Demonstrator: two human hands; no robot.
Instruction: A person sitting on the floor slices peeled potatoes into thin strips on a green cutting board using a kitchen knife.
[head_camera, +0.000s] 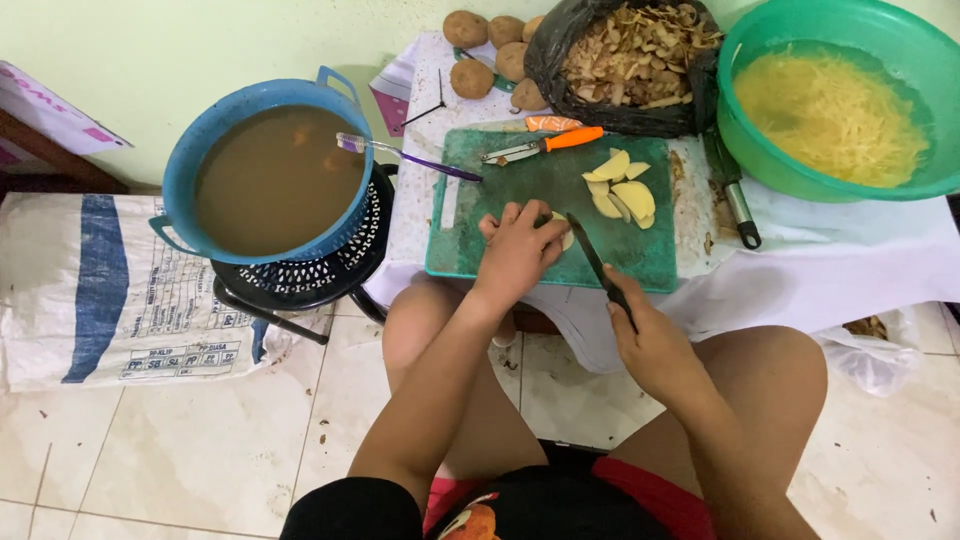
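Two hands work at the green cutting board (500, 240): the left hand (520, 250), fingers curled, pins a potato piece (566, 236); the right hand (650, 335) grips the knife (592, 255). Tuck fingertips back, blade vertical, even slices.

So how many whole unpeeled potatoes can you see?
5, clustered at the table's far edge beside the black bag. More may be hidden behind it.

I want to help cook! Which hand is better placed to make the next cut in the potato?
Probably the right hand: it already grips the knife, blade beside the potato piece. The left hand is pinning that piece on the green cutting board.
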